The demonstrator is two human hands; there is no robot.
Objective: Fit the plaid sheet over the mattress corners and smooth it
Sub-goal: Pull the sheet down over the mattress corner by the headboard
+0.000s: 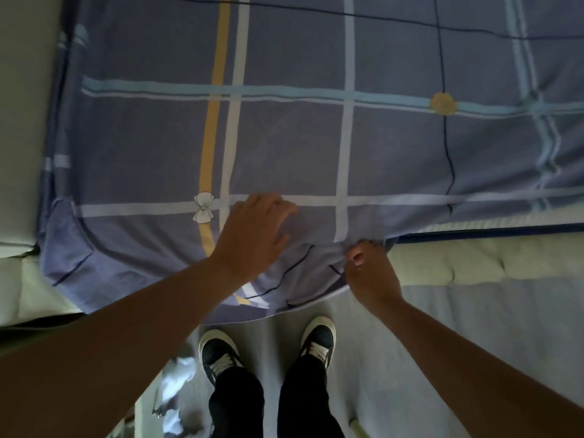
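Head view: plaid sheet (316, 137) over pale mattress (474, 260)

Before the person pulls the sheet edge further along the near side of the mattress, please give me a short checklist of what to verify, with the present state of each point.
1. Right hand grips the plaid sheet at its hem: ok, fingers are pinched on the fabric.
2. Left hand rests flat on the sheet to hold it: ok.
3. Near left corner covered: ok, fabric wraps over it.
4. Near edge to the right covered: not ok, bare mattress shows.
5. Top surface smooth: mostly ok; folds remain between the hands.
6. Far corners fitted: cannot tell, out of view.
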